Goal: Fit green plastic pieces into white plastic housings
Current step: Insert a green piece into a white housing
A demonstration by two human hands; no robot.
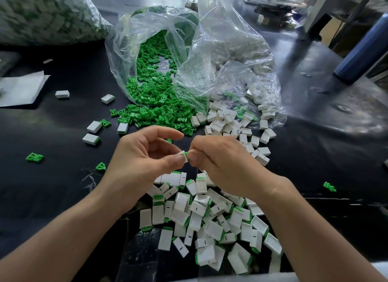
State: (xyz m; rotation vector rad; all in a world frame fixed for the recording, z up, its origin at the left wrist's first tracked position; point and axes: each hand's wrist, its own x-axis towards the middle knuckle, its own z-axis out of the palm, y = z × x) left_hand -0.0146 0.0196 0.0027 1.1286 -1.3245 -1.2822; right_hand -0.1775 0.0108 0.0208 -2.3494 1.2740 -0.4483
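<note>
Above the dark surface (pixel 63 187), near its front edge, the left hand (pixel 142 155) pinches a white housing (pixel 182 157) in a thumb-and-finger grip. The right hand (pixel 220 166), fingers curled, pinches a green piece (pixel 186 154) at the housing's end. Assembled units (pixel 199 218) pile beneath the hands.

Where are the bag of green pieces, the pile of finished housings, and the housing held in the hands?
bag of green pieces (pixel 122 44), head view, clear plastic wall.
pile of finished housings (pixel 198 208), head view, a white housing mid-pile.
held housing (pixel 185 157), head view, its visible white edge.
</note>
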